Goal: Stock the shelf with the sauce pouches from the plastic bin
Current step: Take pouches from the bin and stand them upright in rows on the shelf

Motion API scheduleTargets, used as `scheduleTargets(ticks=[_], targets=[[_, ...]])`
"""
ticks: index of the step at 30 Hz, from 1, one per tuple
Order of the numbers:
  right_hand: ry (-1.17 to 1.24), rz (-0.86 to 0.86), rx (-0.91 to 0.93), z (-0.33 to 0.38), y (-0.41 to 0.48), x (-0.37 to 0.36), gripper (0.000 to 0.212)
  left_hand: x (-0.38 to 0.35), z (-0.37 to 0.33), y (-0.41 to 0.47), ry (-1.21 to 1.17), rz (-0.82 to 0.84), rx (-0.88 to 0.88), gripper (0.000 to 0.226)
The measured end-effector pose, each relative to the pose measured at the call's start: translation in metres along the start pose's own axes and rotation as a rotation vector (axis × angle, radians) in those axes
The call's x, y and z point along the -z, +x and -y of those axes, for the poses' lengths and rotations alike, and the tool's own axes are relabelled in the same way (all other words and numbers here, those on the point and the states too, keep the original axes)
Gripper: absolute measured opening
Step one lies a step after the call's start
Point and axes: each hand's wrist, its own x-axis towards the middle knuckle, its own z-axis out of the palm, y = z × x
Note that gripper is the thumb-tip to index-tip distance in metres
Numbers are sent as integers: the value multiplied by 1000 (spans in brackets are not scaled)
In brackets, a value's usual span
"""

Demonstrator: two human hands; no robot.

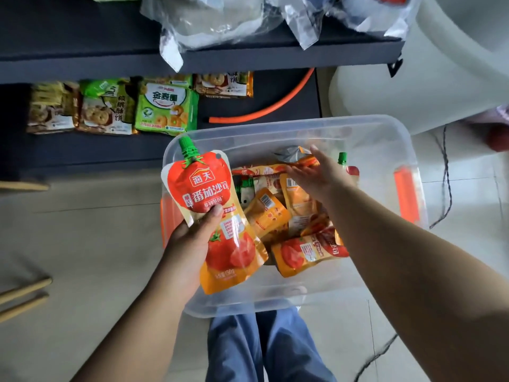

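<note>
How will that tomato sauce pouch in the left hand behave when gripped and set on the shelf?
The tomato sauce pouch looks soft and filled, so it probably sags. Its glossy film may slip under the left hand. Its bulging body likely makes it tip unless leaned or laid flat.

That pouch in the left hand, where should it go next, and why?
Probably onto the lower shelf, right of the biscuit packs. The left hand already grips the pouch upright above the bin, and that part of the shelf looks bare. The right hand is open over the other pouches.
</note>
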Motion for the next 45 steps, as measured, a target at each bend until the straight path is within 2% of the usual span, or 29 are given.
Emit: scheduleTargets(ticks=[1,3,6,10,12,13,15,17,19,21,22,25,30,32,34,36,38,42,45], targets=[[71,-2,1,-1,-3,1,26,0,1,0,0,-1,-4,17],[128,12,4,-5,-9,7,19,0,1,-1,-3,-4,-9,9],[99,77,-20,-14,-21,19,22,-1,-1,-6,27,13,-7,29],[32,121,-21,-23,-42,37,16,-2,-7,-14,48,20,4,22],[-30,144,-10,-28,-53,47,14,-2,-10,-17,61,14,3,29],[-80,153,-6,-29,-59,51,22,-2,-12,-18,65,16,3,35],[-279,129,37,-29,-71,55,30,-1,-14,-20,66,19,7,42],[-574,-10,112,-28,-84,54,34,0,-15,-22,61,22,14,40],[-1000,-217,204,-31,-83,56,49,1,-14,-21,68,20,15,34],[-1378,-280,262,-40,-73,62,51,3,-13,-17,71,13,18,27],[-1454,-284,232,-44,-65,66,52,3,-12,-15,66,11,17,20],[-1435,-322,112,-52,-37,78,57,5,-7,-8,66,10,4,7],[-1463,-498,197,-55,6,75,77,14,2,0,71,-2,-6,8],[-1335,-592,172,-56,18,72,79,17,4,0,66,-11,-6,8],[-1075,-623,114,-55,24,68,81,21,7,-2,62,-32,3,8],[-857,-563,33,-52,21,67,74,25,5,-7,51,-42,7,8],[-753,-487,-25,-47,12,68,65,28,1,-11,33,-44,-1,6],[-757,-262,-3,-47,-35,68,61,32,-17,-30,5,-58,-25,7],[-746,5,92,-49,-88,54,46,32,-37,-52,-23,-26,-70,7]])
